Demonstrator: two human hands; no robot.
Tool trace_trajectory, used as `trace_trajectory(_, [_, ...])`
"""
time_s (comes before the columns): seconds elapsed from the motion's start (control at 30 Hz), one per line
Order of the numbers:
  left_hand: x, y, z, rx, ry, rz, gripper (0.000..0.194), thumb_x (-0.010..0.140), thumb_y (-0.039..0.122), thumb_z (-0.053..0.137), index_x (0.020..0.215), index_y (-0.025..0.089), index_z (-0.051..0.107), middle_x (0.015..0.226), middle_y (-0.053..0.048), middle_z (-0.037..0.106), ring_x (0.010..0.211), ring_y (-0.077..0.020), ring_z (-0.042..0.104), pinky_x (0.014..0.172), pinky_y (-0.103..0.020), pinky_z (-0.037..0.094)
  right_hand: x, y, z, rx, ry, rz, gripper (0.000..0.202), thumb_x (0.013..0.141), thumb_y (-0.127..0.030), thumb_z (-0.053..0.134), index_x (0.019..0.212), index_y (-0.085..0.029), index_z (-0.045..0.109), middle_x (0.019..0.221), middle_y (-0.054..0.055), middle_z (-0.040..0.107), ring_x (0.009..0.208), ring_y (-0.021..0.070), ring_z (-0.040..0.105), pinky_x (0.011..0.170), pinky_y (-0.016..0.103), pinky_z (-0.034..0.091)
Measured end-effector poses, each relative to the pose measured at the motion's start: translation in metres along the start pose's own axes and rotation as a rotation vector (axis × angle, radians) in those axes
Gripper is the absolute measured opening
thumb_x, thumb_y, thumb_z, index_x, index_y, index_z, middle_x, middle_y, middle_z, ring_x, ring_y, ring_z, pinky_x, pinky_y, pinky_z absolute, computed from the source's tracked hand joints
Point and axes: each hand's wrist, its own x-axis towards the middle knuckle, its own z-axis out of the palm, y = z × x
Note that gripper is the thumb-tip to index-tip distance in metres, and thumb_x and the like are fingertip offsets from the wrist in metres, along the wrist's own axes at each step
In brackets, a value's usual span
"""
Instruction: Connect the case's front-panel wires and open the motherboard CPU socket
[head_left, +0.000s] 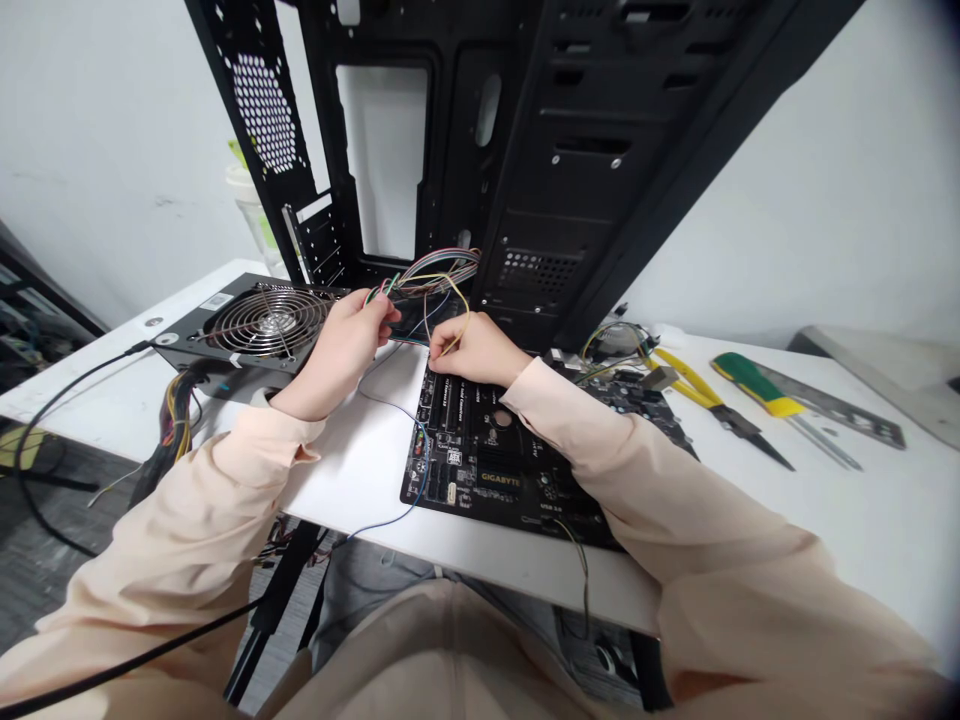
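Table: white (pixel 847 520), spread beneath everything, its near edge just in front of the person's lap.
Case: a black computer case (pixel 592 205), upright at the back, its open side facing left.
Circuit board: black, marked GIGABYTE (pixel 480 430), flat on the table in front of the case, its right part partly covered by the right sleeve (pixel 637 470).
Power box: dark, with a round fan guard on top (pixel 279 320), left of the board; a black cord plug (pixel 140 348) sits at its left end, and a thick cable bundle (pixel 169 430) hangs off its near side.
Left hand: thumb and fingers closed on several thin wires (pixel 442 262), just beside the power box (pixel 352 335).
Right hand: fingertips together, pinched on thin wire above the far left corner of the board (pixel 480 348); whether it touches the board, I cannot tell.
Bottle: clear, partly hidden behind the case (pixel 259 215).
Pliers: yellow-handled, right of the board (pixel 733 418).
Screwdriver: green and yellow handle, right of the pliers (pixel 750 380).
Metal strip: grey, slotted, just beyond the screwdriver (pixel 847 405).
Wires: coloured, gathered at the foot of the case and reaching both hands; a yellow one (pixel 466 300) loops to the right.
Blue wire: crosses the board's left edge and the table edge (pixel 379 525).
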Motion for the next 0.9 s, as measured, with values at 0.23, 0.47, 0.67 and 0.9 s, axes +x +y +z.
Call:
trace_trajectory(0.23, [-0.0008,0.0004,0.0006,-0.002,0.003,-0.009,0.021,0.085,0.017,0.050,0.064,0.015,0.052,0.068,-0.001,0.058,0.053,-0.0086,0.048,0.053,-0.021,0.037,-0.0023,-0.0061,0.0014,-0.102,0.000,-0.095,0.013,0.061,-0.002,0.060,0.055,-0.014,0.064,0.053,-0.004,0.060,0.052,0.0066,0.052,0.062,0.020,0.040])
trace_trajectory(0.47, [-0.0015,0.0010,0.0002,-0.002,0.008,-0.013,0.019,0.084,0.017,0.051,0.065,0.015,0.053,0.068,-0.001,0.059,0.054,-0.0087,0.049,0.053,-0.021,0.037,-0.0021,-0.0042,-0.0009,-0.124,-0.029,-0.169,0.015,0.064,-0.002,0.059,0.057,-0.015,0.064,0.054,-0.004,0.061,0.054,0.0071,0.054,0.064,0.020,0.041])
trace_trajectory(0.67, [-0.0020,0.0023,0.0006,-0.009,0.009,-0.022,0.020,0.084,0.016,0.051,0.064,0.016,0.052,0.067,-0.001,0.058,0.053,-0.0086,0.048,0.053,-0.021,0.037,-0.0019,-0.0020,-0.0020,-0.113,-0.061,-0.184,0.013,0.065,-0.004,0.061,0.059,-0.015,0.066,0.059,-0.003,0.065,0.060,0.0083,0.059,0.064,0.020,0.042])
trace_trajectory(0.9, [-0.0028,0.0039,0.0010,-0.008,0.006,-0.026,0.021,0.085,0.015,0.049,0.064,0.015,0.052,0.067,-0.001,0.058,0.053,-0.0084,0.048,0.052,-0.021,0.037,-0.0022,-0.0019,-0.0024,-0.089,-0.068,-0.153,0.012,0.065,-0.005,0.062,0.059,-0.014,0.066,0.058,-0.003,0.064,0.058,0.0079,0.057,0.064,0.021,0.042])
